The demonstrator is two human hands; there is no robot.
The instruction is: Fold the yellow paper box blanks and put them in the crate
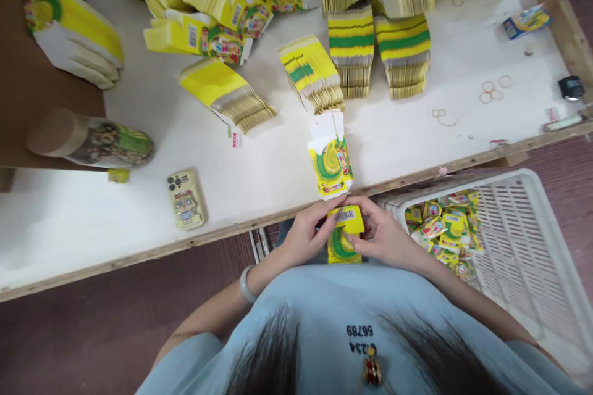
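Both hands hold one small yellow and green carton [345,233] just below the table's front edge, close to my chest. My left hand [306,236] grips its left side, with fingertips on the top flap that bears a barcode. My right hand [385,237] grips its right side. Right above the hands, a short stack of flat yellow carton blanks [330,159] lies at the edge of the white table [259,154].
Many bundles of flat yellow cartons [352,49] cover the table's far half. A phone [186,199] and a cylindrical tube [92,139] lie to the left. Rubber bands [492,89] lie at the right. A white slatted crate [523,241] at my right holds folded cartons [445,228].
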